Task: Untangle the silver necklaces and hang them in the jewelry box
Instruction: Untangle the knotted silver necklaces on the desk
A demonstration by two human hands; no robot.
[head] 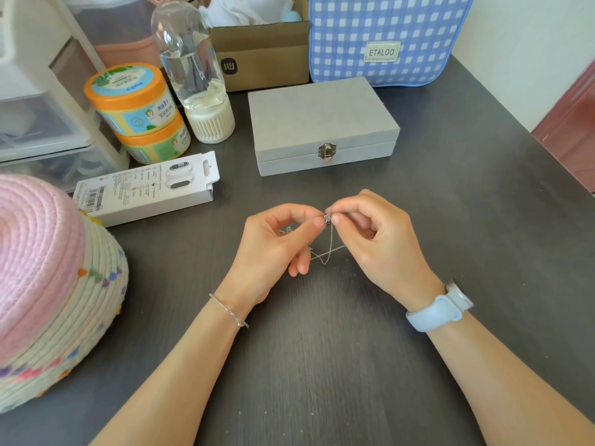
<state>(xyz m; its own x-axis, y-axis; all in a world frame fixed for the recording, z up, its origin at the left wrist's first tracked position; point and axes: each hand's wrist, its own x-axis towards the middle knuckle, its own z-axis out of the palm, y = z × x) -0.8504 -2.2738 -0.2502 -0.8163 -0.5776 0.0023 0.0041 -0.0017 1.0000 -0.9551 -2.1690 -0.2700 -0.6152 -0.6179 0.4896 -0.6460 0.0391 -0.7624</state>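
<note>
Single view: head-worn wide-angle camera, above the near edge of a dark table, facing forward and steeply down. Close range; both forearms enter from 6 o'clock, hands near frame centre. Grey box toward 12 o'clock, basket at 9 o'clock. Wide-angle bowing at edges.

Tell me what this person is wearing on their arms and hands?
Both forearms are bare, with no sleeves in view. The left wrist carries a thin silver chain bracelet. The right wrist has a watch on a smooth pale blue band, its face turned to the far side. No rings or gloves show on the left hand or right hand.
</note>
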